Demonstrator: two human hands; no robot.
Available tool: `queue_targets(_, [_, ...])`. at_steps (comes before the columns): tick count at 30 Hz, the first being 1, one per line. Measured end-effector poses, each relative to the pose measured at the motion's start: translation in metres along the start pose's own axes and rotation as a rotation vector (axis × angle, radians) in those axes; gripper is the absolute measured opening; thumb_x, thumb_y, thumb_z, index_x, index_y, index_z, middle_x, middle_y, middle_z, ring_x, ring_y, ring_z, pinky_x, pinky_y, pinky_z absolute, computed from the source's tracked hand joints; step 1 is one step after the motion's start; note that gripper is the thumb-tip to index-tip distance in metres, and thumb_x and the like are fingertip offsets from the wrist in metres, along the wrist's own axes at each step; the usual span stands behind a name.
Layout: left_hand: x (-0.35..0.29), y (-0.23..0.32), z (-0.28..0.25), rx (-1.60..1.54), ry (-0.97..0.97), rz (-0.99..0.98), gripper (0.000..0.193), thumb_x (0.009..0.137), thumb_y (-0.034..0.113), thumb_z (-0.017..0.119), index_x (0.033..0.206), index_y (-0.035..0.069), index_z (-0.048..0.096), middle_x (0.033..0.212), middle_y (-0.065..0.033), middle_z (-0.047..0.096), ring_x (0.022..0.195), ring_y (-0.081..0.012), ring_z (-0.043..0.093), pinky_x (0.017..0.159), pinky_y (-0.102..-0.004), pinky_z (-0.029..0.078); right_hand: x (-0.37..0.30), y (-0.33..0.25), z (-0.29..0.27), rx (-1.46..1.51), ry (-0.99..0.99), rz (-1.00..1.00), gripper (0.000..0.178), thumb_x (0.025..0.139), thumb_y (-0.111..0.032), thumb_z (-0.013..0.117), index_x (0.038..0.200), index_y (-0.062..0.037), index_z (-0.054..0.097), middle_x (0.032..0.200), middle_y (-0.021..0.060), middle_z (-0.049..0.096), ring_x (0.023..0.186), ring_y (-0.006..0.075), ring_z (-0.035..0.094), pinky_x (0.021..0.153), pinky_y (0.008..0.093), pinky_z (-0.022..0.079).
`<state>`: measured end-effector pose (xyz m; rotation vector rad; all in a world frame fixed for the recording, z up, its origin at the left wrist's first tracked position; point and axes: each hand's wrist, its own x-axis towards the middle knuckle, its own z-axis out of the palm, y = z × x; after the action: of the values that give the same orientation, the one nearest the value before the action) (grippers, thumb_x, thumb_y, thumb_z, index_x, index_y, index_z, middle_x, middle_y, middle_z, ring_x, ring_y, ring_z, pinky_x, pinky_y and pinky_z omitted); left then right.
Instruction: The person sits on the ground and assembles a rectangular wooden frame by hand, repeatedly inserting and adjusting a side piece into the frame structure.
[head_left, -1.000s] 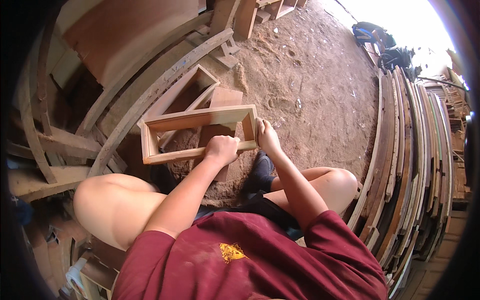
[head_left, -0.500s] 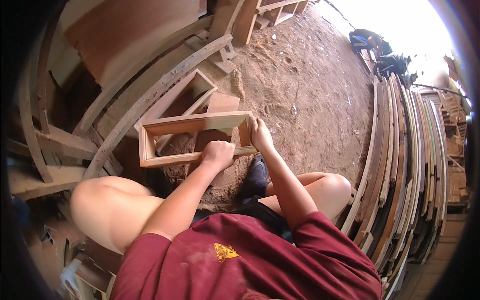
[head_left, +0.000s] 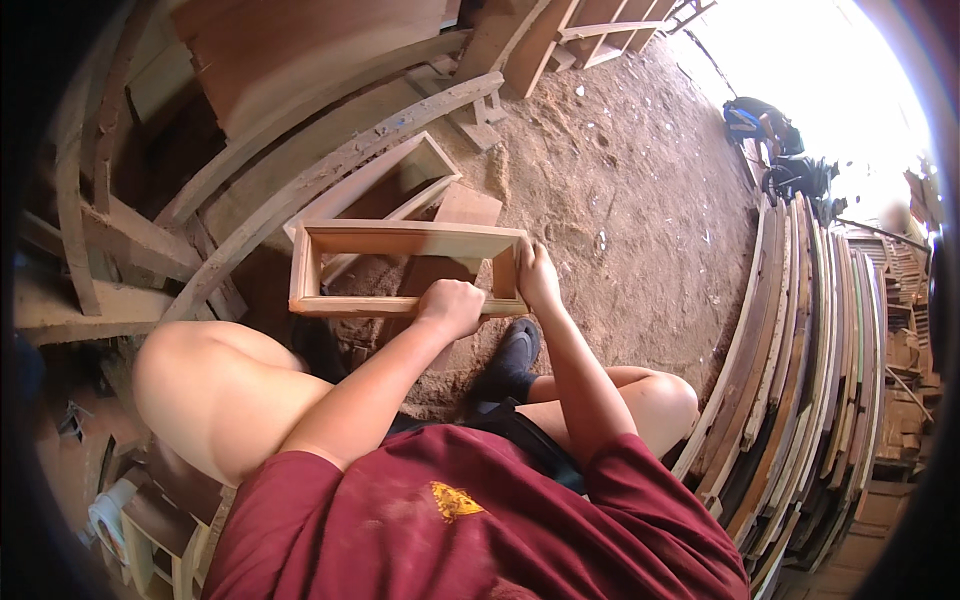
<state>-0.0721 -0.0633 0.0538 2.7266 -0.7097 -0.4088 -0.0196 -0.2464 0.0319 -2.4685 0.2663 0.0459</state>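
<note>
Wooden frame — in both grips

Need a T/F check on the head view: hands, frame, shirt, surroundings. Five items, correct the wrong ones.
1. The left hand holds the near long side of the wooden frame. True.
2. The right hand is at the frame's left end. False: the right hand is at its right end.
3. A second wooden frame lies beyond the held one. True.
4. The person's shirt is plain blue. False: the shirt is dark red with a yellow emblem.
5. The stack of long wooden strips is on the person's left. False: the stack is on the right.
</note>
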Motion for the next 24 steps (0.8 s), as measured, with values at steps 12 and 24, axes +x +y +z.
queue_targets(12, [0.005, 0.003, 0.007, -0.016, -0.005, -0.047, 0.033, 0.083, 0.043, 0.064, 0.086, 0.012, 0.073, 0.08, -0.0145, 0.071, 0.077, -0.0295, 0.072, 0.07, -0.0414, 0.058, 0.041, 0.001, -0.001, 0.018, -0.002, 0.035, 0.05, 0.101, -0.042, 0.039, 0.113, 0.0028, 0.058, 0.11, 0.0312, 0.061, 0.107, 0.0471, 0.057, 0.092, 0.0482, 0.045])
queue_targets(24, [0.003, 0.002, 0.013, -0.057, 0.049, -0.04, 0.029, 0.081, 0.039, 0.066, 0.088, 0.012, 0.071, 0.079, -0.013, 0.071, 0.077, -0.0295, 0.071, 0.069, -0.0431, 0.057, -0.01, 0.008, -0.01, -0.127, -0.122, 0.052, 0.045, 0.101, -0.043, 0.039, 0.121, -0.006, 0.055, 0.109, 0.0283, 0.064, 0.106, 0.0441, 0.06, 0.09, 0.0505, 0.046])
